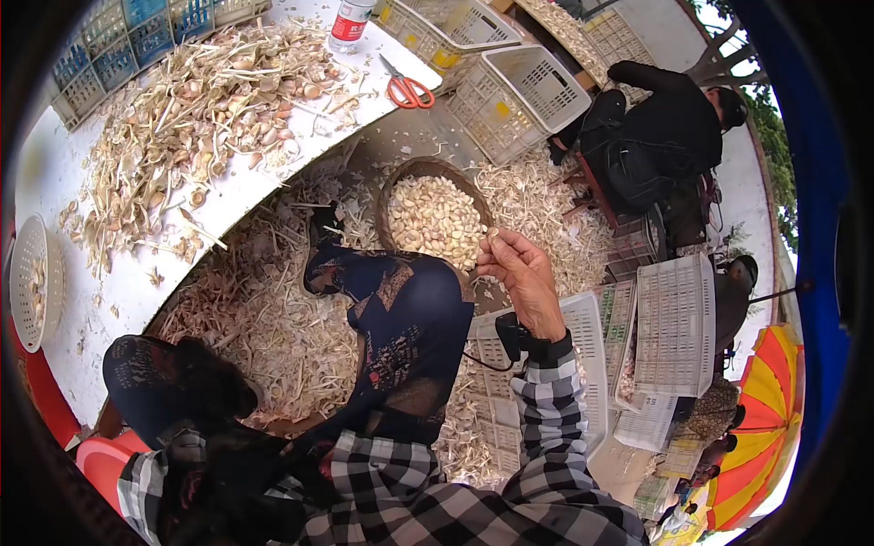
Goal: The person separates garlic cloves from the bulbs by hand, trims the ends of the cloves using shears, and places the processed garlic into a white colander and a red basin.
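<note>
My right hand (523, 278) is raised beside the round basket (386, 202), thumb and fingertips pinched on a pale garlic clove (492, 234). Many peeled cloves (435, 215) fill that basket, which stands on the ground past my knee. No part of my left hand can be made out; dark cloth and shadow cover the area by my left knee (137, 373). On the white table (73, 364) to the left lies a big heap of unpeeled garlic cloves, skins and stalks (218, 118). Orange-handled scissors (410, 91) rest near the table's edge.
A bottle (350, 23) and a white colander (36, 284) stand on the table. Plastic crates (533, 100) are beyond the basket, with more crates (674, 323) at the right. Garlic skins (273, 318) cover the ground. A person in black (660, 136) sits at the upper right.
</note>
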A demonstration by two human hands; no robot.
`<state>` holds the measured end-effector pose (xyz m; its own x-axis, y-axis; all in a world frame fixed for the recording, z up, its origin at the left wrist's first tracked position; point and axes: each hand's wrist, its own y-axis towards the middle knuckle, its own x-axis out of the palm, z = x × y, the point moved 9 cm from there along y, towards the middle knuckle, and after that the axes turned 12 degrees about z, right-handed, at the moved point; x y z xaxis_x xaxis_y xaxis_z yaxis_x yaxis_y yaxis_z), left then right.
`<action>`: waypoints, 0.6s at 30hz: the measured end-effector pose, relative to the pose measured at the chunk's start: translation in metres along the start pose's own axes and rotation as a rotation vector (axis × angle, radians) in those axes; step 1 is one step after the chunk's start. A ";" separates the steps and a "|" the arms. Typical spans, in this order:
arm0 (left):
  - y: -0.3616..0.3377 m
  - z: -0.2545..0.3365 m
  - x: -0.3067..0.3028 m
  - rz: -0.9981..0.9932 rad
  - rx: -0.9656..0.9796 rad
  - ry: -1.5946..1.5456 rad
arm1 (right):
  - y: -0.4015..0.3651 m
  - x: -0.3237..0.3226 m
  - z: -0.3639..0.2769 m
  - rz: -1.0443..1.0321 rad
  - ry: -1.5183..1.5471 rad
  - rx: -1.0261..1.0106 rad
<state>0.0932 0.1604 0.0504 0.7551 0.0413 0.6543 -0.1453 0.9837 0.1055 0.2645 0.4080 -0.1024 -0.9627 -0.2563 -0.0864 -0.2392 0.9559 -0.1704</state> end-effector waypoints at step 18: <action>-0.017 0.010 0.036 -0.042 0.045 0.148 | -0.040 -0.007 -0.027 -0.063 0.099 -0.025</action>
<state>0.1163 0.1438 0.0794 0.8465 0.0285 0.5317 -0.1371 0.9765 0.1660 0.2771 0.3755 -0.0682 -0.9532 -0.3015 0.0218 -0.3013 0.9420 -0.1480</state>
